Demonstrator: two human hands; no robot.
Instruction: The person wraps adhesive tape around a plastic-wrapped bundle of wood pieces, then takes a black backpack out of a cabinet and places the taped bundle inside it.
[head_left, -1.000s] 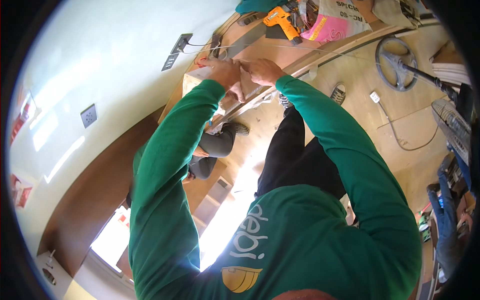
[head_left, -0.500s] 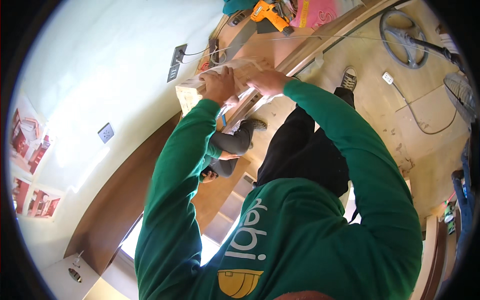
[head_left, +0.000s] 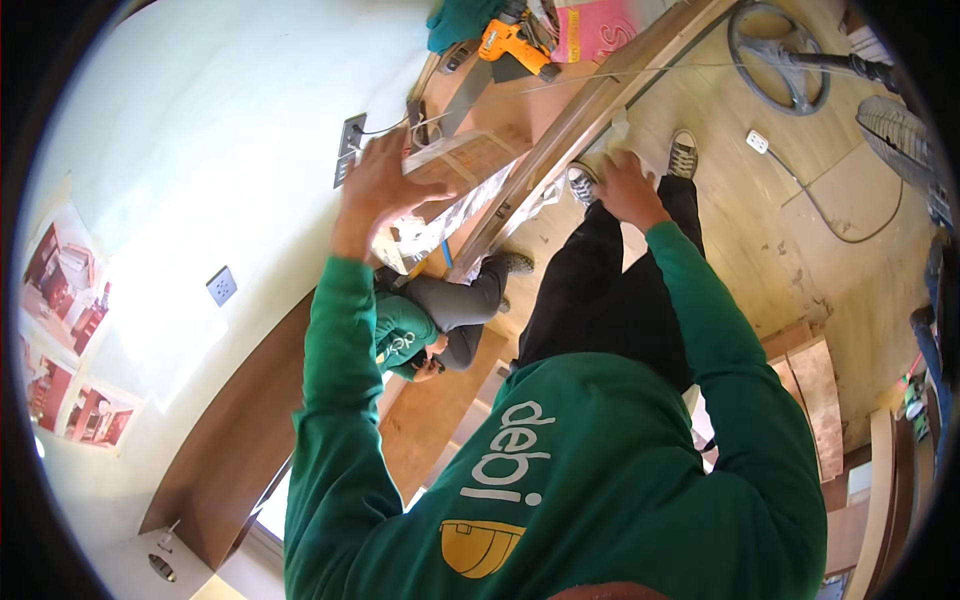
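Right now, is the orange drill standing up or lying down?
Lying on its side: from overhead, the orange drill shows its pistol shape in profile.

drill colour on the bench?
Orange body with a black base; the drill shows best in the head view, near the top.

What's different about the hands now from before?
Both hands were on the wooden piece. The right hand has let go and moved right, off the bench. The left hand has shifted left and opened, fingers spread; I can't tell if it still touches the wood. The orange drill still lies on the bench.
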